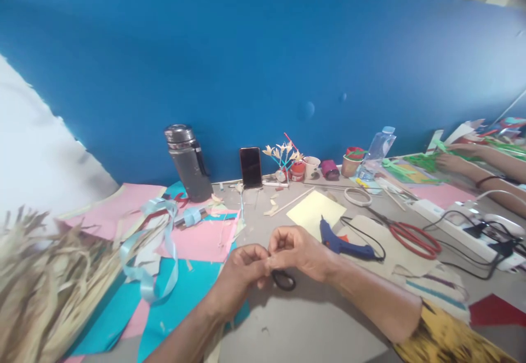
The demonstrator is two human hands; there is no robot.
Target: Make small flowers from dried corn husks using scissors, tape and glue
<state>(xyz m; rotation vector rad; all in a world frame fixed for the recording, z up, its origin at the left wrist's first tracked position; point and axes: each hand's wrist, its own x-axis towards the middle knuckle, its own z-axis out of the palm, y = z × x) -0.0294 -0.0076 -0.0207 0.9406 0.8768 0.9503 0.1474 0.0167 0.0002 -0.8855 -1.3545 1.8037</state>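
My left hand (244, 272) and my right hand (296, 248) meet above the table, thumbs and fingers pinched together at the tips. Whatever is between the fingertips is too small or hidden to make out. Just under the fingers shows a black loop (284, 281); I cannot tell if it hangs from them or lies on the table. Right of my hands is a blue glue gun (345, 242) with a black cord. Behind them lies a pale yellow paper sheet (316, 212).
Dried husks (45, 291), light blue ribbon (172, 264) and coloured sheets spread on the left. A flask (189, 165), phone (250, 167) and husk flowers (283, 154) stand along the wall. Red-handled scissors (415, 239) and a power strip (456, 228) lie right, near another person's hands (452, 157).
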